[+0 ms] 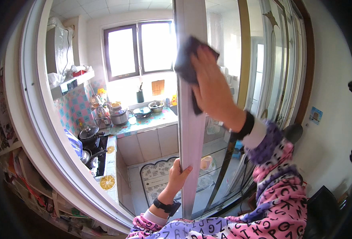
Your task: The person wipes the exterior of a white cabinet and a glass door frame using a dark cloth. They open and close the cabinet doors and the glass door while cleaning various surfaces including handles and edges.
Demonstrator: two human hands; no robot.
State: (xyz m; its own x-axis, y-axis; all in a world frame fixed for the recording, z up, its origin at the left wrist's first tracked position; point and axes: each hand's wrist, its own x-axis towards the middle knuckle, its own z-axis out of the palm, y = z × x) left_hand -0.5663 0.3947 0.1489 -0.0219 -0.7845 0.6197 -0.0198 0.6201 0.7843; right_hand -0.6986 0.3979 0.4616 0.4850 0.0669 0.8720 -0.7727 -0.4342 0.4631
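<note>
My right hand presses a dark cloth flat against the upper part of the white frame of a sliding glass door. One end of the cloth hangs down below my palm. Lower on the same frame, my left hand grips its left edge, with the thumb on the front face. The door's glass pane with a gold-coloured strip stands to the right of the frame. My right hand and the cloth are slightly blurred.
Through the opening lie a kitchen counter with pots, a gas stove with pans at left, and a patterned floor mat. The white door jamb curves along the left, beside cluttered shelves. A wall stands at right.
</note>
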